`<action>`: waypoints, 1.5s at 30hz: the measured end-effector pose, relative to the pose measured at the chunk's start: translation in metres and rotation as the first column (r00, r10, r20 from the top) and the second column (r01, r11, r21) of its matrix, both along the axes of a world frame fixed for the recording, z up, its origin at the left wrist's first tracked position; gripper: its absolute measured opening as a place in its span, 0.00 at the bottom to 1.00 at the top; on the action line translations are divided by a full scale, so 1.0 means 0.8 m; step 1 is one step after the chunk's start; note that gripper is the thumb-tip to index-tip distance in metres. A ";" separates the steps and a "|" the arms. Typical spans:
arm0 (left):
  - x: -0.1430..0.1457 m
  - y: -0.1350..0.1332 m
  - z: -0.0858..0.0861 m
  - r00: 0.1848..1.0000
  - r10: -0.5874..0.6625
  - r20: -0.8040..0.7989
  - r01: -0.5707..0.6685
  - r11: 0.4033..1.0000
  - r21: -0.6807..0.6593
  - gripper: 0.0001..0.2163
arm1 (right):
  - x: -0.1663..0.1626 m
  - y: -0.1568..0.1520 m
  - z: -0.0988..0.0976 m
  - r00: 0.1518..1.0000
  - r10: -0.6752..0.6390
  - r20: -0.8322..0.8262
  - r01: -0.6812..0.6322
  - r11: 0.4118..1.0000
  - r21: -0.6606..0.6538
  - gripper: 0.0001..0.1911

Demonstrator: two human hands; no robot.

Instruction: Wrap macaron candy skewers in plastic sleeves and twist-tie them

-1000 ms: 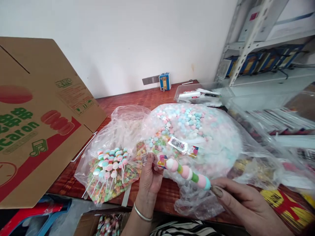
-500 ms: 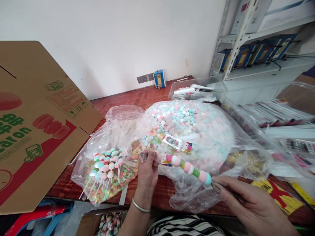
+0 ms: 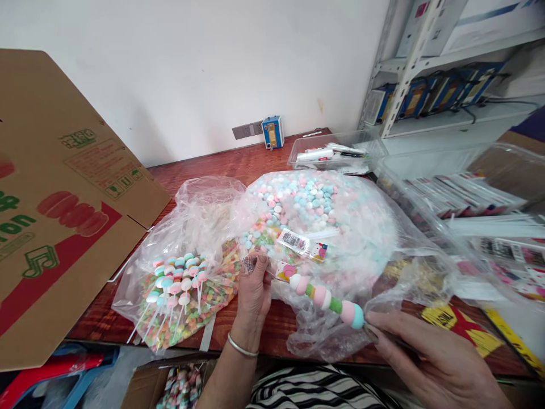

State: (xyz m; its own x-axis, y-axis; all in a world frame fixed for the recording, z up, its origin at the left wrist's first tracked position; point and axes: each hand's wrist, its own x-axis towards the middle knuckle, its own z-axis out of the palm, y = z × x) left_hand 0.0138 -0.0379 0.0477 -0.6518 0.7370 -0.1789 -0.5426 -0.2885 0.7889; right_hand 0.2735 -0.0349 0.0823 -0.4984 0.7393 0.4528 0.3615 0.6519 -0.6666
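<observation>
A candy skewer (image 3: 322, 297) of pink, white, blue and green soft sweets slants between my two hands over the table's front edge. My left hand (image 3: 255, 278) is pinched closed at its upper left end, beside a small printed card. My right hand (image 3: 430, 352) pinches its lower right end just past the blue sweet. Whether the fingers grip stick or clear wrapper there is too fine to tell. Behind lies a big clear bag (image 3: 361, 227) of pastel sweets, with a printed label (image 3: 293, 241) on it. Several finished skewers (image 3: 181, 278) rest left, on a bag of gummy candies (image 3: 225, 272).
A large cardboard box (image 3: 85, 187) stands at the left. Clear plastic bins (image 3: 426, 218) with stacked packets and a tray (image 3: 298, 159) of pens are at the right and back. A small blue device (image 3: 273, 132) sits by the wall. Below the table edge is an open box (image 3: 142, 386).
The view has shifted slightly, so most things sit a little further left. Both hands keep hold of the candy skewer, at nearly the same slant.
</observation>
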 end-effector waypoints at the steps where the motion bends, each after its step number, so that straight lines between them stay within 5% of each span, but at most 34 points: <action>1: 0.000 0.000 -0.002 1.000 -0.014 -0.001 0.014 1.000 0.012 0.17 | 0.000 0.001 0.001 1.000 0.010 -0.004 -0.010 0.998 -0.067 0.08; 5: 0.001 -0.002 -0.006 0.997 -0.077 0.000 0.077 0.995 0.058 0.18 | 0.000 0.005 -0.003 0.997 0.064 -0.051 -0.081 0.881 -0.466 0.10; 8: 0.003 -0.002 -0.005 0.992 -0.126 0.014 0.124 0.989 0.077 0.19 | -0.002 0.006 -0.017 0.984 0.029 -0.175 -0.155 0.619 -0.770 0.18; 11: 0.005 -0.002 -0.004 0.984 -0.176 0.035 0.173 0.981 0.088 0.20 | -0.005 0.001 -0.035 0.955 -0.102 -0.278 -0.236 0.305 -0.923 0.21; 14: 0.007 0.001 -0.001 0.973 -0.229 0.028 0.226 0.970 0.093 0.18 | -0.008 -0.004 -0.046 0.932 -0.163 -0.325 -0.301 0.154 -0.941 0.22; 16: 0.011 0.004 0.002 0.970 -0.241 0.003 0.240 0.967 0.089 0.15 | -0.011 -0.006 -0.048 0.927 -0.175 -0.331 -0.299 0.187 -0.936 0.23; 21: 0.025 0.019 0.014 0.967 -0.202 0.155 0.191 0.978 0.087 0.10 | -0.018 -0.010 -0.047 0.953 -0.200 -0.227 -0.047 0.643 -0.765 0.17; 27: 0.047 0.042 0.021 0.922 -0.154 0.356 0.137 0.988 0.073 0.09 | -0.029 -0.019 -0.054 0.981 -0.177 -0.072 0.145 0.933 -0.329 0.12; 32: 0.064 0.055 0.023 0.896 -0.100 0.432 0.099 0.995 0.025 0.10 | -0.033 -0.028 -0.072 0.991 -0.126 -0.032 0.129 0.987 0.097 0.15; 34: 0.069 0.057 0.022 0.892 -0.105 0.439 0.107 0.994 0.020 0.09 | -0.034 -0.031 -0.076 0.987 -0.159 -0.019 0.160 0.984 0.076 0.12; 36: 0.074 0.058 0.020 0.885 -0.120 0.451 0.125 0.992 0.018 0.09 | -0.036 -0.032 -0.075 0.986 -0.158 -0.051 0.146 0.971 -0.188 0.09; 37: 0.076 0.057 0.018 0.879 -0.135 0.456 0.141 0.990 0.022 0.09 | -0.038 -0.032 -0.073 0.985 -0.145 -0.098 0.093 0.909 -0.407 0.11; 38: 0.077 0.057 0.017 0.872 -0.161 0.462 0.163 0.986 0.036 0.09 | -0.039 -0.032 -0.071 0.977 -0.137 -0.165 0.001 0.771 -0.637 0.14; 39: 0.078 0.057 0.016 0.865 -0.193 0.464 0.189 0.980 0.056 0.09 | -0.041 -0.031 -0.069 0.959 -0.149 -0.242 -0.118 0.568 -0.815 0.18; 41: 0.079 0.056 0.014 0.849 -0.259 0.460 0.242 0.965 0.097 0.10 | -0.045 -0.031 -0.067 0.895 -0.242 -0.375 -0.339 0.176 -0.924 0.21; 42: 0.080 0.055 0.013 0.846 -0.277 0.455 0.260 0.960 0.102 0.10 | -0.046 -0.031 -0.068 0.865 -0.285 -0.412 -0.411 0.068 -0.909 0.21; 43: 0.081 0.055 0.013 0.849 -0.283 0.447 0.270 0.958 0.094 0.10 | -0.048 -0.030 -0.069 0.847 -0.312 -0.431 -0.443 0.035 -0.896 0.21; 44: 0.082 0.055 0.013 0.855 -0.277 0.438 0.272 0.959 0.075 0.10 | -0.049 -0.030 -0.071 0.842 -0.317 -0.436 -0.436 0.076 -0.897 0.20; 45: 0.083 0.055 0.012 0.865 -0.264 0.427 0.268 0.962 0.052 0.10 | -0.050 -0.029 -0.072 0.857 -0.293 -0.424 -0.386 0.179 -0.905 0.20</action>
State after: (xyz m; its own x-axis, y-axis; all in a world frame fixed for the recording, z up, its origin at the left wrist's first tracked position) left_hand 0.0798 0.0062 0.0576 -0.2905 0.8685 -0.4016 -0.8817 -0.0799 0.4650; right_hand 0.2335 -0.0581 0.0243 -0.5584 0.7035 -0.4396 -0.1691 -0.6153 -0.7700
